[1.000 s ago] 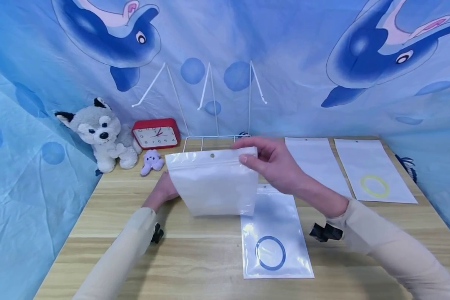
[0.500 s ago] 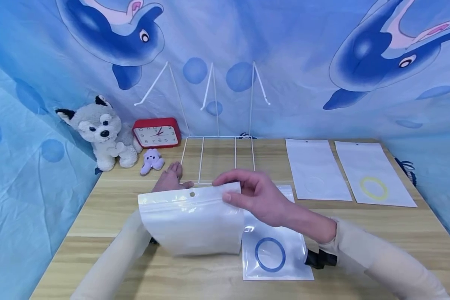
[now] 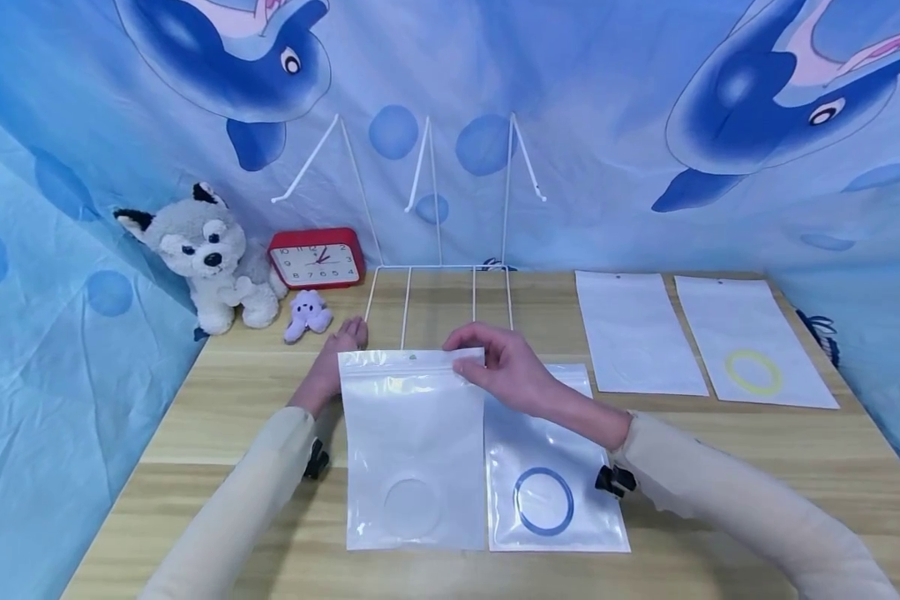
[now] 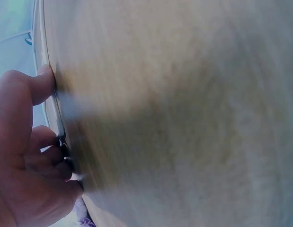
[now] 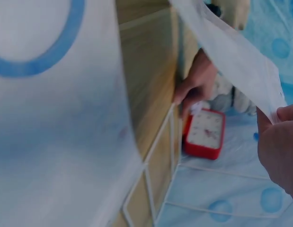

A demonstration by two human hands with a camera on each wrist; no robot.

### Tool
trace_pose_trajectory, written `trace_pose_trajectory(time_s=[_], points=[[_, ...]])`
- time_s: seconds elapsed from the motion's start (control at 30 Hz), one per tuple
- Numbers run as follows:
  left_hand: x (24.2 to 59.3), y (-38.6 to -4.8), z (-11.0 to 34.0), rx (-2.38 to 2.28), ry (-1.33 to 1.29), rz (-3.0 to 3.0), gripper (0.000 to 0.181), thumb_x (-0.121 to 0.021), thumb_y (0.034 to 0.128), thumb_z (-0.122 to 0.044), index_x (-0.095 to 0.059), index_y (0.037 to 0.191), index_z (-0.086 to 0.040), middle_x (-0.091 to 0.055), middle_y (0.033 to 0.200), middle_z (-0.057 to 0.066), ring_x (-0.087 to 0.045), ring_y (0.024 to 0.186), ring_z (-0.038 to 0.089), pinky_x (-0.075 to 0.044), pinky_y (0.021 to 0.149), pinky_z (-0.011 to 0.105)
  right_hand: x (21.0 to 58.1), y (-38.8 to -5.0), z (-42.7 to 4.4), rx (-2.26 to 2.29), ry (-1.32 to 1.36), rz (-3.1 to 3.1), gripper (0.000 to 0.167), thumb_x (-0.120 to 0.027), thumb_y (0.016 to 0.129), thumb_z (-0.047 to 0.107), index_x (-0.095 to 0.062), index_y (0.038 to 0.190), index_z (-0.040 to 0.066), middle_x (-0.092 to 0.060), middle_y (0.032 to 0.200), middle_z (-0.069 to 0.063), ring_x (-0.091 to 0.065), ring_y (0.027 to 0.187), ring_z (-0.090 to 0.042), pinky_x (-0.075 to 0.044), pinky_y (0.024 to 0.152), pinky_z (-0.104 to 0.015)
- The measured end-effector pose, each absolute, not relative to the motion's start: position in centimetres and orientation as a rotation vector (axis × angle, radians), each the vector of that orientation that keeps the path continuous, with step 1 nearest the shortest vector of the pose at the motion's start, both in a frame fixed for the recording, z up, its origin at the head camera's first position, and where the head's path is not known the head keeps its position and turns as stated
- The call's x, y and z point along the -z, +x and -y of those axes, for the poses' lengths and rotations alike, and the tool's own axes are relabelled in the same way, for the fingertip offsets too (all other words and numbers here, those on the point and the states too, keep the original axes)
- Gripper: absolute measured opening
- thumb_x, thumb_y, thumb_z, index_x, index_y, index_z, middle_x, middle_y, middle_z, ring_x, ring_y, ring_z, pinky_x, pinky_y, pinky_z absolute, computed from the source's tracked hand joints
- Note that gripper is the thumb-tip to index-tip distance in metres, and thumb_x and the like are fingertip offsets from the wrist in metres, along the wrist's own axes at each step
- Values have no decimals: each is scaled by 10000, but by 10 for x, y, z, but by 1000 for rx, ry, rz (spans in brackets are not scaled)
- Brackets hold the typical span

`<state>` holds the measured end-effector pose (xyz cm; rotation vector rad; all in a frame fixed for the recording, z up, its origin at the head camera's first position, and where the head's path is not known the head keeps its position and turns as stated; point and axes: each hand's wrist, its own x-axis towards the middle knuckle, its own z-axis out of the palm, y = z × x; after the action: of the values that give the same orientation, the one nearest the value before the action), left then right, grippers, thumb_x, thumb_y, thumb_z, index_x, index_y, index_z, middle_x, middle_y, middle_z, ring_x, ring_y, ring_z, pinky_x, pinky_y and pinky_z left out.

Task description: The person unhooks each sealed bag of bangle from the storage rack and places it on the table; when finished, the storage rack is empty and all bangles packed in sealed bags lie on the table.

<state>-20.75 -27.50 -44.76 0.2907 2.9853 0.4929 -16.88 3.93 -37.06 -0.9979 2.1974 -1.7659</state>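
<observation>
My right hand point(image 3: 506, 367) pinches the upper right corner of a white zip pouch point(image 3: 412, 433), which has a hang hole at its top. A faint clear ring point(image 3: 412, 507) shows near its bottom. Just right of it lies another zip pouch point(image 3: 510, 450) with a blue ring point(image 3: 543, 501). At the front left of a white wire rack point(image 3: 408, 304), my left hand point(image 3: 333, 358) rests low on the table. In the right wrist view, the left hand's point(image 5: 198, 82) fingertips touch the rack's corner. The held pouch hides the rack's front in the head view.
Two more white pouches lie at the back right, one plain-looking point(image 3: 637, 325) and one with a yellow ring point(image 3: 753, 372). A plush husky point(image 3: 213, 258), a red clock point(image 3: 317, 258) and a small purple plush point(image 3: 307, 315) stand at the back left. Three hooked rack arms rise behind.
My right hand has brought the pouch toward me from above the rack, and the pouch now hangs straighter with its ring showing. My left hand has stayed by the rack's front left.
</observation>
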Motion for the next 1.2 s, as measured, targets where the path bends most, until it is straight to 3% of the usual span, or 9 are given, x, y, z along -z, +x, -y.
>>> trace_pose_trajectory(time_s=[0.13, 0.37, 0.53, 0.7, 1.0, 1.2], points=[[442, -205, 271, -474, 225, -2935, 629, -449, 985, -139, -236, 1472, 198, -168, 1555, 378, -115, 1451, 513, -144, 1145, 660, 383, -178, -39, 1771, -1002, -2212, 181, -672, 918, -23, -678, 1087, 43, -683, 1089, -68, -505, 659, -234, -380, 538, -226], [442, -207, 270, -389, 194, -2934, 754, -495, 992, -316, -215, 1490, 176, -147, 1571, 355, -106, 1462, 490, -147, 1160, 629, 402, -185, -37, 1852, -990, -2106, 147, -655, 900, -79, -636, 1018, 8, -667, 1047, -113, -635, 1015, -255, -404, 587, -204], [440, -207, 269, -393, 169, -2936, 859, -540, 1000, -448, -211, 1492, 174, -147, 1573, 350, -103, 1464, 486, -149, 1162, 625, 416, -188, -34, 1881, -997, -2031, 154, -633, 889, -124, -605, 1001, -22, -664, 1027, -143, -626, 994, -240, -440, 649, -188], [439, -206, 268, -381, 161, -2927, 878, -576, 987, -441, -199, 1499, 165, -133, 1581, 338, -91, 1469, 475, -141, 1167, 615, 427, -191, -32, 1905, -1018, -1979, 158, -620, 880, -148, -584, 1000, -51, -643, 1006, -169, -618, 984, -238, -474, 765, -196], [441, -207, 267, -412, 102, -2908, 895, -604, 980, -431, -175, 1515, 144, -104, 1603, 310, -59, 1483, 449, -95, 1185, 587, 442, -187, -31, 1858, -1006, -2005, 158, -622, 886, -146, -587, 996, -39, -676, 1038, -168, -642, 1042, -279, -470, 810, -214], [440, -206, 266, -435, 46, -2863, 879, -589, 988, -426, -157, 1535, 109, -75, 1624, 277, -29, 1495, 421, -66, 1197, 564, 451, -184, -31, 1820, -1018, -2024, 161, -627, 879, -147, -605, 988, -32, -675, 1027, -153, -649, 1048, -292, -501, 912, -265]])
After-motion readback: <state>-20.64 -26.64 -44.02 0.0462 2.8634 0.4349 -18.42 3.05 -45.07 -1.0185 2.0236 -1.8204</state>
